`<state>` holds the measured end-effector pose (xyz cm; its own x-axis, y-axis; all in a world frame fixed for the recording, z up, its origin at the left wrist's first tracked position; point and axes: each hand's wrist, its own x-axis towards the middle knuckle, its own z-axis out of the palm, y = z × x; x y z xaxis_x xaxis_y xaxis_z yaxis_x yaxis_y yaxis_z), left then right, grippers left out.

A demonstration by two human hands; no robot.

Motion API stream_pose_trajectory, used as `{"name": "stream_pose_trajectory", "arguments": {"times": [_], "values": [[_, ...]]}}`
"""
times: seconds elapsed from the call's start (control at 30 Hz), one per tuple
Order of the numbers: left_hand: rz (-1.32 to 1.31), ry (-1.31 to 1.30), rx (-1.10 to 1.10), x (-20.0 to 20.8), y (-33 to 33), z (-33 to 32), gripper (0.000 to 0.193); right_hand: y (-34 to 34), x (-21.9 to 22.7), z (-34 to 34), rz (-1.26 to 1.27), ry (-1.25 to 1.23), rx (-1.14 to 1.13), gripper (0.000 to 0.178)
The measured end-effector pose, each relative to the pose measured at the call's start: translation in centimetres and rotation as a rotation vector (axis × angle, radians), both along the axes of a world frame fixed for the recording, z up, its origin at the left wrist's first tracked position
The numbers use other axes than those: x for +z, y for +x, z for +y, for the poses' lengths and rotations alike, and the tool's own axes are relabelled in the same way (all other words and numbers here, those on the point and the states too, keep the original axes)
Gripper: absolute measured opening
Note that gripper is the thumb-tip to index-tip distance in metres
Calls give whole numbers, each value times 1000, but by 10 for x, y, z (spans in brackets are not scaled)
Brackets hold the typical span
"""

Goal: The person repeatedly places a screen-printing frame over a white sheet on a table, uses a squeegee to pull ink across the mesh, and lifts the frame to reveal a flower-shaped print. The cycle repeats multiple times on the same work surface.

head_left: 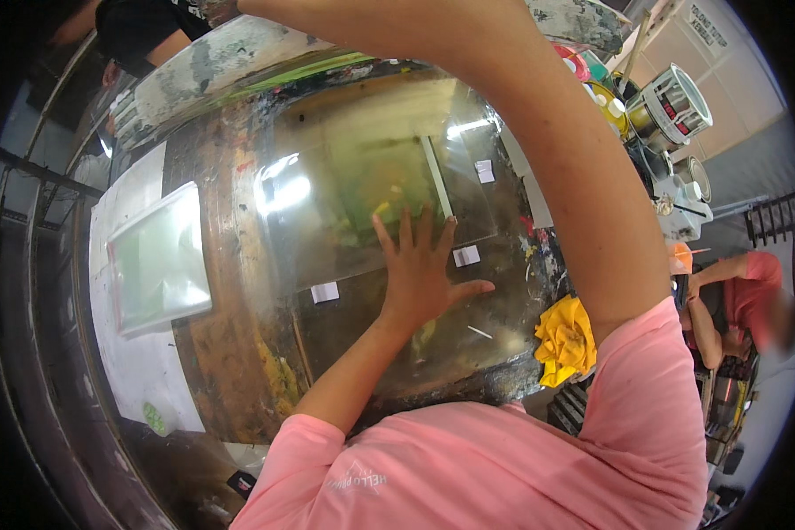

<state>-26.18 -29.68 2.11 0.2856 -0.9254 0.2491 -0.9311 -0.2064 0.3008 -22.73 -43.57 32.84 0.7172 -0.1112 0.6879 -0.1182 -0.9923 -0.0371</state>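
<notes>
My left hand (420, 274) lies with fingers spread on a clear plastic sheet (371, 252), over a dark, glossy work surface. A narrow white strip (435, 177) runs just past the fingertips. Small white tabs, one of them a white tab (324, 292) left of the wrist, sit around the sheet's edges. My right arm (583, 177) reaches up and across the far side to the left. At the top edge its hand is mostly cut off, near a long paint-stained bar (230, 55), so its fingers and anything in them are hidden.
A stack of clear plastic sheets (161, 265) rests on white paper (155, 371) at the left. A crumpled yellow cloth (565, 343) lies by my right elbow. Paint cans (671, 108) stand far right. One person (146, 31) is at upper left, another (751, 296) at right.
</notes>
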Motion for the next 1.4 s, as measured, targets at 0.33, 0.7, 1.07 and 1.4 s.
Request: {"name": "stream_pose_trajectory", "arguments": {"times": [0.33, 0.7, 1.07, 1.4], "values": [[29, -94, -24, -3, 1, 0, 113, 1, -12, -5, -91, -42, 40, 55], [2, -107, 17, -11, 0, 6, 120, 1, -17, 4, -59, -52, -59, 56], [29, 23, 111, -6, 2, 4, 135, -1, -7, 8, 4, -26, -84, 57], [41, 3, 113, -4, 2, 3, 137, -5, -2, -2, 116, 56, -33, 57]]}}
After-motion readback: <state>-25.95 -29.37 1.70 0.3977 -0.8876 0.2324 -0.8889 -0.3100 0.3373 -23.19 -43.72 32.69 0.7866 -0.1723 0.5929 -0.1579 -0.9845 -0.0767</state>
